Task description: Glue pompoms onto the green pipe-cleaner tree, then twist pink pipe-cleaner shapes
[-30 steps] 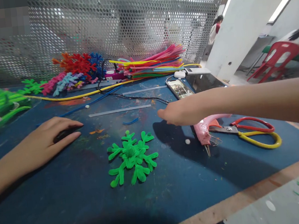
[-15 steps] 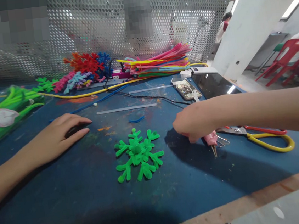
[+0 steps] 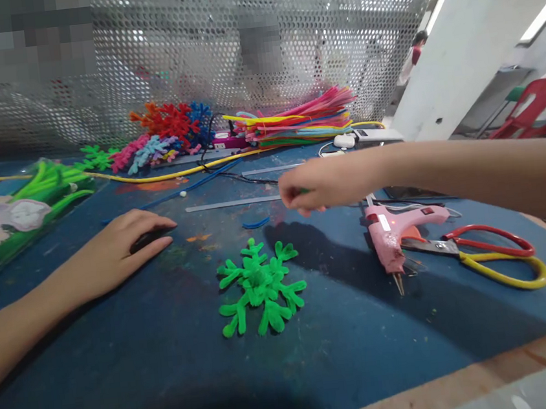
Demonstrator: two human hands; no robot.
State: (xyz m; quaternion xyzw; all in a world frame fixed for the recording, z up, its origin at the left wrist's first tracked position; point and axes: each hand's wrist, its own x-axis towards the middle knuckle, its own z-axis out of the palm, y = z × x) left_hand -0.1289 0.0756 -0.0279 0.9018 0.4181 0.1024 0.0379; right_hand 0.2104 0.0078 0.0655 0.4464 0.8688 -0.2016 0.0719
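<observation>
Left hand (image 3: 113, 257) lies flat on the blue table (image 3: 122, 350), palm down over a small dark thing, can't tell what. Right hand (image 3: 322, 183) hangs above the table w/ fingers curled, a bit of green showing in them. Green pipe-cleaner snowflake (image 3: 261, 287) sits btwn the hands. Pink glue gun (image 3: 393, 231) lies just right of it, touching red-yellow scissors (image 3: 493, 253). Coloured pipe cleaners (image 3: 293, 121) stacked at the mesh back.

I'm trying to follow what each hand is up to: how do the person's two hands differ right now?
The left hand lies flat on the blue table, palm down over a small dark object; the right hand is raised above the table. The left hand's fingers are stretched out; the right hand's fingers are curled shut, with a bit of green showing between them. The left is far from the glue gun; the right hovers near it. Both are bare.
</observation>
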